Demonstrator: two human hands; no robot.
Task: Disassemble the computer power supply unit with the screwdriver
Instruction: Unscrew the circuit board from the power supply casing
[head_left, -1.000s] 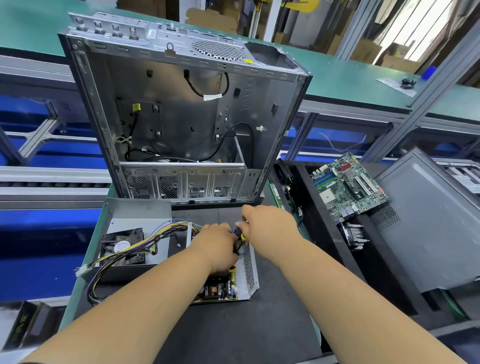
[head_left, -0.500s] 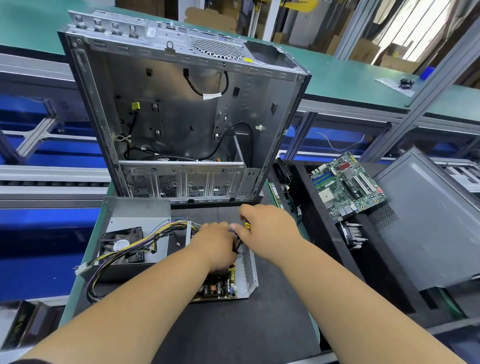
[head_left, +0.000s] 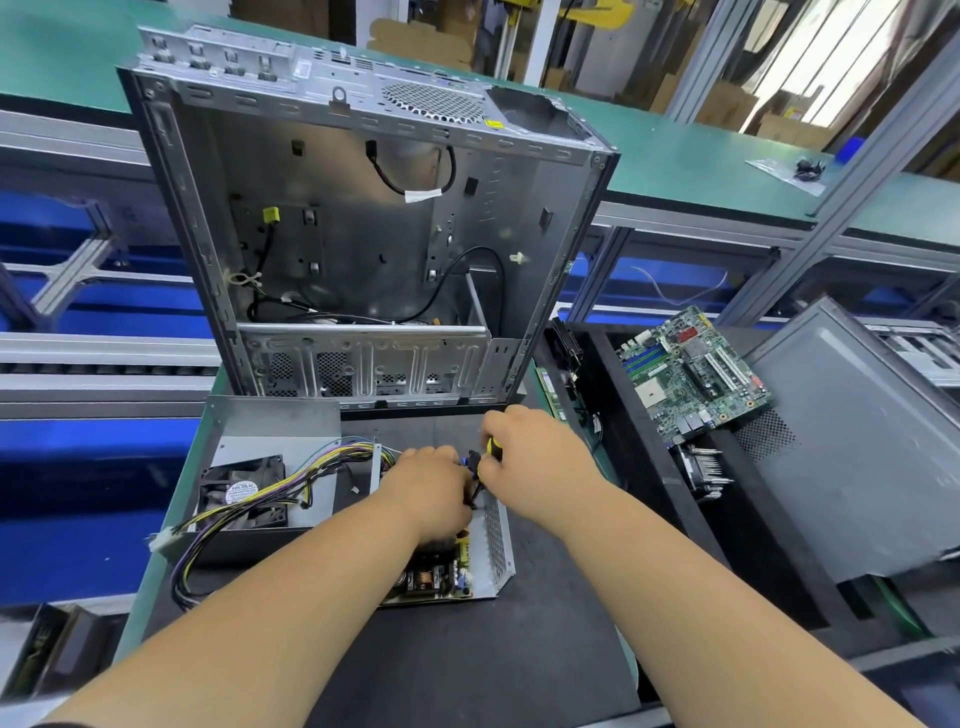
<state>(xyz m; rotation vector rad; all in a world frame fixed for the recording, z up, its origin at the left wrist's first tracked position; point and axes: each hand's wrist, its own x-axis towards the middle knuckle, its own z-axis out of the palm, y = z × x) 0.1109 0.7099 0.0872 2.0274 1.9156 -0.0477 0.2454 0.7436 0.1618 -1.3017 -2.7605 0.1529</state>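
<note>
Your right hand (head_left: 540, 467) is closed around the yellow-and-black screwdriver (head_left: 485, 470) — its tip is hidden between your hands. Your left hand (head_left: 428, 493) presses down on the opened power supply unit (head_left: 467, 566), covering most of its board; what its fingers grip is unclear. The unit lies on the black mat (head_left: 467, 660), before the empty computer case (head_left: 363, 234).

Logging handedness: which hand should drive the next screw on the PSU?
Right. The right hand already grips the screwdriver over the open PSU; the left hand rests on it.
</note>
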